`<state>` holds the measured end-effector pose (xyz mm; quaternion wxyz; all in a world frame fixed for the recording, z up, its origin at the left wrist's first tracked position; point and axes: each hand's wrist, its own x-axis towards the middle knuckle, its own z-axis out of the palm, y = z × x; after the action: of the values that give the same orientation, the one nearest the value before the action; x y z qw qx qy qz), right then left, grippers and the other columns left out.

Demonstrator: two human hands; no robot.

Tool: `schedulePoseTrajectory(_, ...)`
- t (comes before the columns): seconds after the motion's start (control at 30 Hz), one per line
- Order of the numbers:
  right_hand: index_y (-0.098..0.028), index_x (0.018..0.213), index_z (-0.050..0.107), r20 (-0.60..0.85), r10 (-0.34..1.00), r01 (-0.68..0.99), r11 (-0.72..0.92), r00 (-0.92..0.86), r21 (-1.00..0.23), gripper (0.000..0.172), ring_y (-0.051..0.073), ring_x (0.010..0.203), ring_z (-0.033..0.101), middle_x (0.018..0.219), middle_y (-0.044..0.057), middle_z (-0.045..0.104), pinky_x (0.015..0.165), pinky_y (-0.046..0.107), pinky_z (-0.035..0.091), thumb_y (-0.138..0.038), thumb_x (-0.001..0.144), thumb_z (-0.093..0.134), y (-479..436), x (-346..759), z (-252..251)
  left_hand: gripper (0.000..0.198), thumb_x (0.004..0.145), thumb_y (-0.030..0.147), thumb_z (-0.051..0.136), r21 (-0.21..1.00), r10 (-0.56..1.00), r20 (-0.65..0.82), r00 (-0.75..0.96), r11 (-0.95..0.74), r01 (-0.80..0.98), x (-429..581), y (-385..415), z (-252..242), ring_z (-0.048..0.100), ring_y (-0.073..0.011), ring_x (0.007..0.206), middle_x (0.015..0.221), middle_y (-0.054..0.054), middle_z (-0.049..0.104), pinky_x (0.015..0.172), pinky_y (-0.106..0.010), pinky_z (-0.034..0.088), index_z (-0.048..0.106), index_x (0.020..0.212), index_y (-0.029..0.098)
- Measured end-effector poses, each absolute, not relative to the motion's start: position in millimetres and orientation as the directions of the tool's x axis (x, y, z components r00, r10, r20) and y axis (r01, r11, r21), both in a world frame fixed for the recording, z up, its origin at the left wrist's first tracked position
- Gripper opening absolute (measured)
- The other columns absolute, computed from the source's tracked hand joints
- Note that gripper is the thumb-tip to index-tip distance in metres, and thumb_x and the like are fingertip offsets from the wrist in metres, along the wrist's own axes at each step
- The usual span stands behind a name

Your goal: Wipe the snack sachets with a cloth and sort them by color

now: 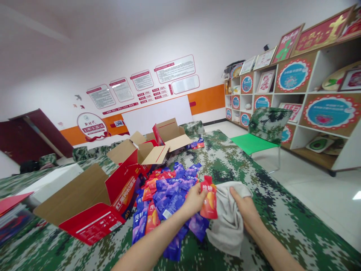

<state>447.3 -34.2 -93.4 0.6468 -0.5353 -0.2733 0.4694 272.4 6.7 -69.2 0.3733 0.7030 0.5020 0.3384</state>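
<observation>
My left hand (pixel 195 197) is closed on a red and orange pouch (pixel 209 203), held upright above the table. Close beside it, my right hand (pixel 244 205) grips a crumpled light grey cloth (pixel 228 226) that hangs down onto the camouflage tablecloth (pixel 284 222). The pouch's right edge overlaps the cloth; whether they touch I cannot tell. Under and left of my left hand lies a heap of blue-purple pouches (pixel 172 199), mixed with red ones such as this red pouch (pixel 152 216).
Open red cardboard boxes (pixel 121 194) stand left of and behind the heap. A few more pouches (pixel 196 144) lie farther back. At the left are a white box (pixel 56 184) and a plastic container (pixel 12 224). A green chair (pixel 254 141) stands beyond the table's right edge, before shelves (pixel 313 88).
</observation>
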Motion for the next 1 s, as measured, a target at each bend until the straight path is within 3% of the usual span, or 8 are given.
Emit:
schedulePoseTrajectory(0.2,-0.016,0.103,0.059,-0.173,0.880,-0.252,-0.063,0.443,-0.966,0.047,0.022,0.110,0.053,0.115,0.009,0.061,0.100,0.035,0.034,-0.047,0.068,0.060,-31.8,449.3,-97.0,0.028,0.077,0.023,0.046,0.601,0.958,0.040,0.282,-0.249,0.760,214.3,32.7,-59.1,0.055,-0.0184,0.089,0.094,-0.006,0.062,0.084,-0.030,0.040,0.055,0.102,0.016)
schedulePoseTrajectory(0.33,-0.017,0.104,0.059,-0.144,0.885,-0.208,-0.055,0.443,-0.977,0.046,0.021,0.113,0.050,0.120,0.007,0.058,0.103,0.032,0.030,-0.046,0.068,0.060,-35.4,444.3,-90.5,0.037,0.077,0.021,0.045,0.425,0.947,0.125,0.298,-0.322,0.846,201.6,37.4,-64.4,0.052,-0.0194,0.098,0.105,-0.009,0.058,0.090,-0.030,0.037,0.049,0.113,0.018)
schedulePoseTrajectory(0.47,-0.016,0.102,0.060,-0.172,0.879,-0.169,-0.106,0.446,-0.980,0.046,0.023,0.113,0.050,0.119,0.008,0.058,0.103,0.033,0.029,-0.046,0.067,0.060,-37.5,440.7,-84.6,0.031,0.077,0.022,0.046,0.261,0.916,0.202,0.348,-0.392,0.882,209.3,60.5,-58.7,0.049,-0.0194,0.102,0.106,-0.008,0.054,0.092,-0.030,0.035,0.053,0.107,0.018)
schedulePoseTrajectory(0.73,-0.016,0.101,0.061,-0.212,0.874,-0.146,-0.163,0.437,-0.976,0.049,0.025,0.117,0.047,0.114,0.007,0.062,0.105,0.036,0.028,-0.047,0.064,0.062,-33.0,436.3,-90.4,0.026,0.080,0.025,0.045,0.107,0.935,0.072,0.347,-0.353,0.930,251.6,183.4,-60.5,0.051,-0.0183,0.101,0.105,-0.009,0.056,0.090,-0.027,0.038,0.058,0.102,0.017)
schedulePoseTrajectory(1.0,-0.022,0.087,0.067,-0.172,0.845,-0.020,-0.187,0.506,-0.982,0.037,0.029,0.116,0.048,0.101,0.005,0.068,0.102,0.035,0.034,-0.042,0.056,0.066,-27.1,450.5,-110.4,0.035,0.076,0.017,0.048,0.040,0.977,0.058,0.207,-0.209,0.977,272.7,309.1,-88.3,0.043,-0.0258,0.115,0.120,-0.017,0.048,0.094,-0.037,0.035,0.052,0.111,0.012)
